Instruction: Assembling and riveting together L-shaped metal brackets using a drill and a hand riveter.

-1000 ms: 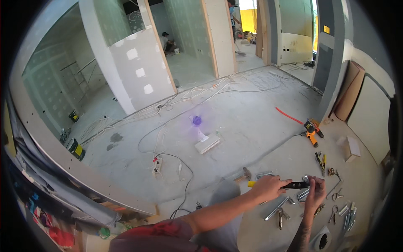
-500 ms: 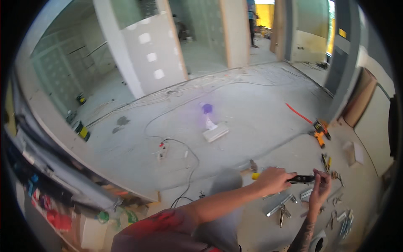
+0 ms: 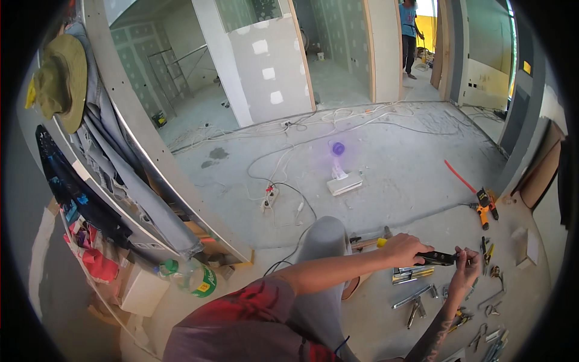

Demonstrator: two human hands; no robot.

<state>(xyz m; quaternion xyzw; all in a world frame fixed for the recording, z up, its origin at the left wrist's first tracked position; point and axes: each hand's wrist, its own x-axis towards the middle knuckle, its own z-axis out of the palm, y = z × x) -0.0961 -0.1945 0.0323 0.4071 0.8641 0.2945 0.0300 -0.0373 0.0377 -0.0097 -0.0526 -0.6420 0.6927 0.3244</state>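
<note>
Where hands [image 3: 403, 250] grip, slim, straight black bar [image 3: 438, 259]

"What's that worker got on?"

"A dull grey-mauve shirt [image 3: 211, 332], seen from here. The short left sleeve [image 3: 282, 294] carries a bright red patch [image 3: 256, 303] with dark streaks."

"And below?"

"Plain grey trousers [image 3: 322, 241], soft-looking at the knee."

"Arms?"

"Bare past the sleeve. There's a tattoo [image 3: 440, 335] along the right forearm, lines too blurred to make out. Left hand [image 3: 401, 250] and right hand [image 3: 467, 268] are both uncovered."
</note>
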